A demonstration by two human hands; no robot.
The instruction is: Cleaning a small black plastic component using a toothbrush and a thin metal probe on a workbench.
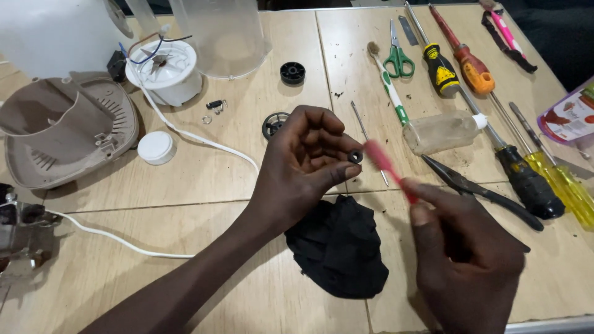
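Left hand (303, 164): raised over the tabletop, fingers curled in, thumb and fingertips pinching a small black ring (355, 156), hole facing the other hand.
Right hand (464, 253): closed round the lower end of a thin red tool (387, 167), its tip just at the ring; the tool is blurred, so I can't tell what kind of tip it has.
Small black ring: held in the air above the tabletop, not resting on anything.
Below the hands: a crumpled black cloth (339, 246) lies right under the ring.
Further left: a white cord (185, 133) runs across the tabletop (185, 179) to a white motor unit (166, 73); a beige appliance housing (68, 133) sits beyond, a white cap (156, 147) beside it.
Further right: black pliers (479, 192), a clear bottle (442, 131), a toothbrush (388, 83), green scissors (398, 59) and several screwdrivers (532, 179) lie well apart from the hands.
Risk, slip: the pinch on the ring looks light; a hard poke from the red tool could flick it loose, I'd say.
Risk, loss: black on black, a dropped ring could vanish into the cloth.
Risk, finger: the tip works close to the thumb and could jab it if it skids.
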